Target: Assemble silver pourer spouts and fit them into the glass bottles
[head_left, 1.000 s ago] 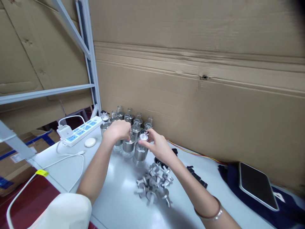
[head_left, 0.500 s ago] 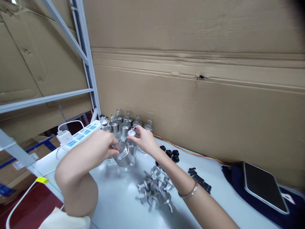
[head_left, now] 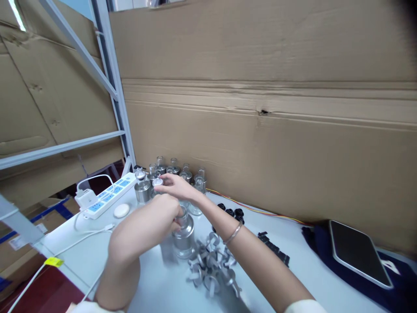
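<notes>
My left hand (head_left: 167,214) is closed around the neck of a glass bottle (head_left: 184,238) with a silver metal band, which stands low over the white table. Farther back, my right hand (head_left: 177,187) pinches a silver winged cap (head_left: 158,182) on the top of another bottle, whose body is mostly hidden by my hands. Just left of it stands a capped bottle (head_left: 142,191). Several uncapped banded bottles (head_left: 199,180) stand behind my right hand. Close to the left-hand bottle lies a pile of loose silver winged caps (head_left: 213,265).
A white power strip (head_left: 110,196) with a plugged-in charger and a round white disc (head_left: 121,211) lie at left. Black round parts (head_left: 239,213) and black strips (head_left: 273,248) lie to the right. A tablet (head_left: 360,252) rests on dark cloth; cardboard (head_left: 260,165) walls the back.
My left hand has moved right and closer with its bottle, which is now more upright. My right hand has shifted left with the winged cap. The white disc has come into sight.
</notes>
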